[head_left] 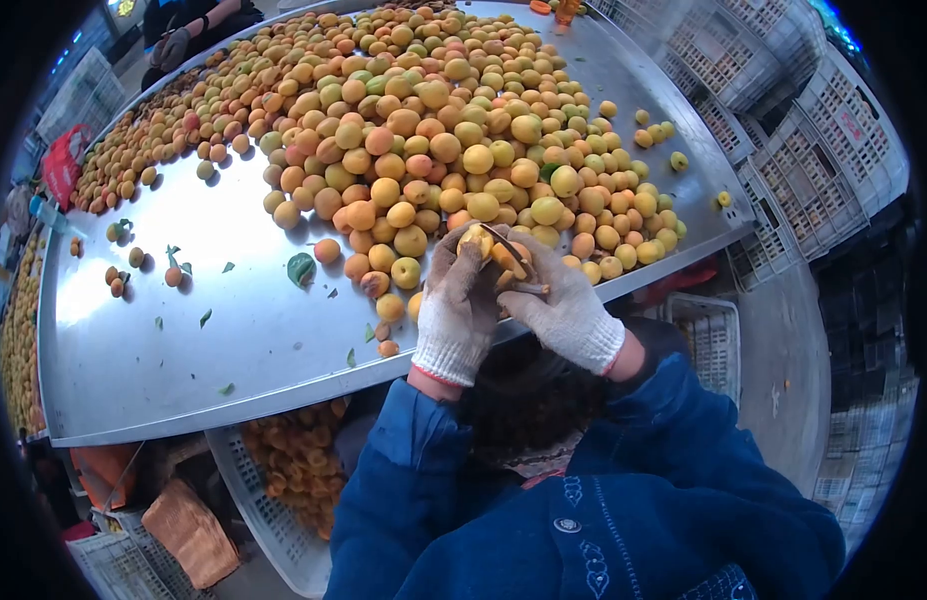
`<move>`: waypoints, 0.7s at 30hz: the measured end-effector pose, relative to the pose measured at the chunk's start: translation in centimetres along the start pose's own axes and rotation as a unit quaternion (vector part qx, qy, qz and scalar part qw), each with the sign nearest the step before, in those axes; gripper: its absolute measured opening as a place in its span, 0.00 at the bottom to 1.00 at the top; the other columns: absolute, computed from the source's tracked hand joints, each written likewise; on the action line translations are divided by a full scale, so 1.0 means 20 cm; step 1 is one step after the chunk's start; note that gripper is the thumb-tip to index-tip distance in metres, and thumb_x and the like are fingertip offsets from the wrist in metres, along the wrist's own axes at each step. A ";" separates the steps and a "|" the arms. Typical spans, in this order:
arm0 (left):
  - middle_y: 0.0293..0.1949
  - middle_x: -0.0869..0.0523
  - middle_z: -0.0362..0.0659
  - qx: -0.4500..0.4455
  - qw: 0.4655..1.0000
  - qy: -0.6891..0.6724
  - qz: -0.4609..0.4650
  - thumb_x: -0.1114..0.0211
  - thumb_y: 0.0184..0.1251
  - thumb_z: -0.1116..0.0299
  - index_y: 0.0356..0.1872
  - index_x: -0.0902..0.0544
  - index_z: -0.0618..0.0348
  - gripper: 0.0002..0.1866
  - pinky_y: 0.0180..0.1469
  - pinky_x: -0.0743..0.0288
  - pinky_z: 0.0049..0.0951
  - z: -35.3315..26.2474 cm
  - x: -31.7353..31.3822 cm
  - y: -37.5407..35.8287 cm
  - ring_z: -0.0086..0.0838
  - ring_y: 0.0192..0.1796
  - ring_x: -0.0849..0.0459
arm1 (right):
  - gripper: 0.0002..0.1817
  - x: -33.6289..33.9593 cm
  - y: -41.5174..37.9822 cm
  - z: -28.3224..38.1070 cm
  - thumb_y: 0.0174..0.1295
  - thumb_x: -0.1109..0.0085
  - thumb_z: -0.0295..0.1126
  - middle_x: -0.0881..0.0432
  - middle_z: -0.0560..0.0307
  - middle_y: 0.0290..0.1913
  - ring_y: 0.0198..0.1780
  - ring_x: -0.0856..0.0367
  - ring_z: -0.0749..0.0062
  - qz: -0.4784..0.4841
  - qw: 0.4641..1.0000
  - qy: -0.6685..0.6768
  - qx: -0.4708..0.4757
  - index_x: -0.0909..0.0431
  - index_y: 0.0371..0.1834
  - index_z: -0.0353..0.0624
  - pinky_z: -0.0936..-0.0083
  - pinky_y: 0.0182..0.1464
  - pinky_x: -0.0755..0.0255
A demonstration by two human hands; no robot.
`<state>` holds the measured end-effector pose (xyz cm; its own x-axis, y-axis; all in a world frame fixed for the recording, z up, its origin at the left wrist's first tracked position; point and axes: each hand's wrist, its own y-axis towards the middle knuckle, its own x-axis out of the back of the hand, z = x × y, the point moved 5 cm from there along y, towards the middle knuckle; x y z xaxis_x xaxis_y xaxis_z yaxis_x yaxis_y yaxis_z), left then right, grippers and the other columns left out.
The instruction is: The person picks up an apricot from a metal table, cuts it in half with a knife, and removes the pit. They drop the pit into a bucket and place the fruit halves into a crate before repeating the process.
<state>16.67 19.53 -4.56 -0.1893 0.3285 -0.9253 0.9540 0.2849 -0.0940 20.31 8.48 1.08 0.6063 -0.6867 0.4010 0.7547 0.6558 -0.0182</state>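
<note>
Both hands wear soiled white knit gloves and meet over the near edge of the metal table [273,392]. My left hand [456,305] is closed around an apricot [477,238], whose yellow flesh shows between the fingers. In my right hand [565,308], also closed, is a small knife [507,246] with a dark, curved blade lying against the fruit. Part of the knife is hidden by the fingers. Just beyond the hands lies a large heap of whole apricots [423,130], yellow, orange and greenish.
Below the table edge at left stands a white crate [253,500] of apricot halves [295,460]. Another white crate [711,335] is at right, below stacked crates [843,130]. Loose leaves [301,268] lie on the table. Another person's arm [198,28] reaches in at far left.
</note>
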 end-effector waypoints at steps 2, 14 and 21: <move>0.54 0.21 0.47 -0.012 1.000 -0.015 -0.008 0.41 0.74 0.69 0.61 0.30 0.61 0.18 0.56 0.21 0.34 0.00 0.01 0.01 0.34 0.53 0.18 | 0.32 0.00 -0.01 0.01 0.61 0.38 0.27 0.22 0.48 0.56 0.51 0.20 0.72 0.004 0.999 0.037 -0.027 0.36 0.70 0.38 0.76 0.54 0.25; 0.50 0.20 0.47 0.002 0.986 0.165 0.019 0.39 0.62 0.78 0.63 0.29 0.64 0.25 0.46 0.21 0.22 0.00 -0.10 -0.05 0.26 0.46 0.17 | 0.11 0.23 0.04 0.14 0.67 0.41 0.28 0.21 0.63 0.30 0.25 0.24 0.82 -0.184 0.941 0.285 0.018 0.23 0.50 0.40 0.83 0.22 0.33; 0.43 0.20 0.42 0.024 0.946 0.320 0.052 0.42 0.58 0.80 0.61 0.26 0.65 0.26 0.39 0.27 0.18 -0.01 -0.17 -0.09 0.20 0.34 0.24 | 0.07 0.30 0.10 0.33 0.69 0.45 0.28 0.27 0.63 0.19 0.15 0.31 0.80 -0.234 0.910 0.290 0.184 0.24 0.48 0.40 0.80 0.21 0.36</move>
<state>15.48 18.04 -1.21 -0.1809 0.8349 -0.5199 0.9818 0.1841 -0.0460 23.81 7.86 9.51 0.3498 -0.8981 -0.2664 0.8944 0.2356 0.3801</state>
